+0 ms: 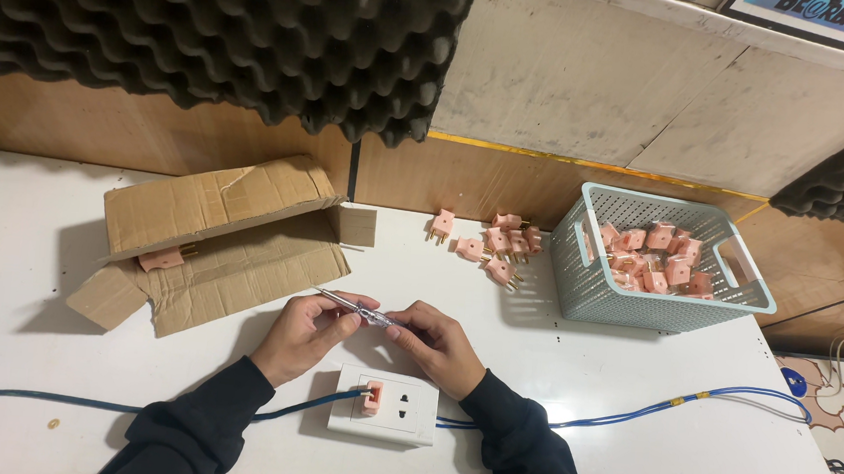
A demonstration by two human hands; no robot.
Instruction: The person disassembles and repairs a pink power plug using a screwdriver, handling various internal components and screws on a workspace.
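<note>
Both hands hold a thin tester screwdriver (354, 308) level above the table. My left hand (304, 333) pinches its metal shaft end; my right hand (439, 344) grips its clear handle end. Just below them lies a white wall socket plate (398, 414) with a pink plug (372, 397) pushed into its left outlet. A blue cable (629, 414) runs out of the plate to both sides.
A flattened cardboard box (221, 241) lies at the left with one pink plug (161, 259) on it. Several loose pink plugs (497, 245) sit at the back middle. A pale blue basket (593, 291) holding several more stands at the right.
</note>
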